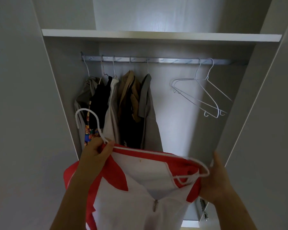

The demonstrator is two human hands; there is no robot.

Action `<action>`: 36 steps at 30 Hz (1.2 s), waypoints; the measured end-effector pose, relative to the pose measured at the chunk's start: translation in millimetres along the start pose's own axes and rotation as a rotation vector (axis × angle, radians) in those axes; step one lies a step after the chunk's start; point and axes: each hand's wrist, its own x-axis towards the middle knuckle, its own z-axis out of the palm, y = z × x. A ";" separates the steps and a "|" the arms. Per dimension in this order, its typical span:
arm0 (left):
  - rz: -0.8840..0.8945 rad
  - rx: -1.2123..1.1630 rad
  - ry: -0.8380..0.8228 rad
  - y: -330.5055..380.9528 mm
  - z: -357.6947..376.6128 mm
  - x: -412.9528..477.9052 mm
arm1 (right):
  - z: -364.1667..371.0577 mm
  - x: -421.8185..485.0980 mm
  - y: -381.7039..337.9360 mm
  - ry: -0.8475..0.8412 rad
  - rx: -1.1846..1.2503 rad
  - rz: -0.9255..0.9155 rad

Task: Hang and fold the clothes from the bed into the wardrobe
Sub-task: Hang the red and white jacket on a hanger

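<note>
My left hand (96, 151) pinches the white hanger (99, 129) just under its hook, thumb and fingers shut tight on the wire. My right hand (220, 180) holds the other end of the red and white shirt (140, 200). The thumb sticks up, and the fingers go behind the red cloth, so I cannot see them well. The shirt is on the hanger, low down in front of the open wardrobe (239, 113), and not on the rail (165, 60) yet. Five clothes (128, 100) hang close together at the left end of the rail. Two bare hangers (201, 93) hang near the right end. A white shelf (156, 36) sits just above the rail.
</note>
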 end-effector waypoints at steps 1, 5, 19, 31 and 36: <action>0.020 0.039 -0.013 -2.3 -1.6 0.7 | -0.1 0.6 -1.1 0.007 -0.021 0.009; 0.069 0.142 -0.015 -8.0 -3.2 2.0 | 9.0 -4.8 -1.8 0.010 -0.284 0.014; 0.152 0.261 0.038 2.3 9.5 -2.1 | 33.3 -5.2 16.0 0.701 -1.203 -0.719; 0.021 -0.063 -0.044 -3.2 7.7 -9.2 | 2.9 -1.2 -6.7 0.204 -0.598 -0.091; 0.033 -0.010 0.017 3.1 20.6 -16.5 | 4.9 5.1 -1.6 0.540 -0.829 -0.435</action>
